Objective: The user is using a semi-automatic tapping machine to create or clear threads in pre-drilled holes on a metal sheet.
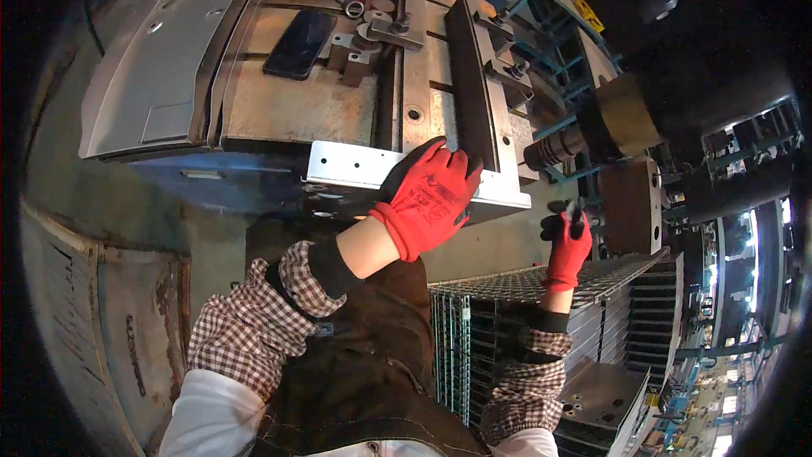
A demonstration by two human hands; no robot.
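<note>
My left hand (433, 196), in a red glove with black fingers, closes over a long pale metal bracket (345, 164) with small holes. The bracket lies along the front edge of the machine bed (288, 114), against the near ends of two steel rails (414, 93). Off to the right, above a wire-mesh cart, my right hand (571, 241) is raised in a matching glove. Its black fingertips are drawn together around something small and greyish that I cannot make out.
A black phone (300, 44) lies on the bed beside small metal blocks (348, 59) and a bolted clamp (397, 30). Sheet-metal panels (156, 68) are stacked at left. The mesh cart (524, 283) stands close by my right arm, below a large dark machine cylinder (694, 76).
</note>
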